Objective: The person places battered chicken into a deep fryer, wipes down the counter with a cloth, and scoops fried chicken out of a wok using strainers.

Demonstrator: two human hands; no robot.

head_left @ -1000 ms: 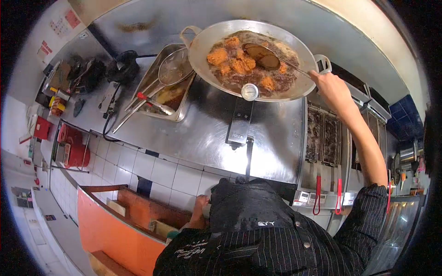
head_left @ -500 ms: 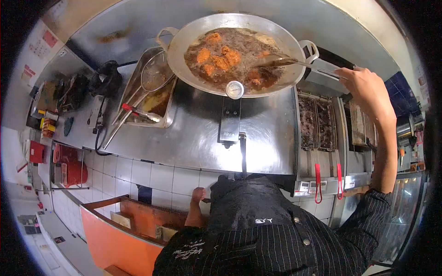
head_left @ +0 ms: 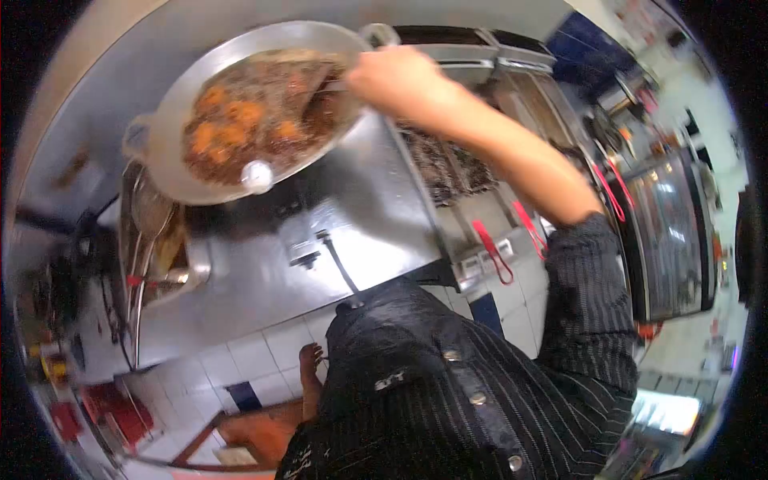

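My right hand [head_left: 396, 84] is closed around the handle end of metal tongs [head_left: 318, 84], at the right rim of a large metal wok [head_left: 172, 120]. The tongs' far end reaches into dark, bubbling oil; blur hides whether it grips anything. Several orange-brown fried pieces [head_left: 226, 132] float in the oil, mostly left of the tongs. A round dial thermometer [head_left: 258, 176] sits at the wok's near rim. Low beside my apron, my left hand [head_left: 310, 356] hangs with its fingers somewhat apart and nothing visible in it.
Left of the wok stands a metal tray [head_left: 196, 268] with a strainer [head_left: 150, 204] and red-handled tongs [head_left: 164, 279]. To the right are fryer baskets [head_left: 448, 164] with red handles [head_left: 492, 252]. A glass-fronted cabinet [head_left: 672, 232] stands farther right.
The view has swung right, so the wok now appears farther left and tilted. My right hand is closer to the wok's rim. My left hand's fingers have loosened.
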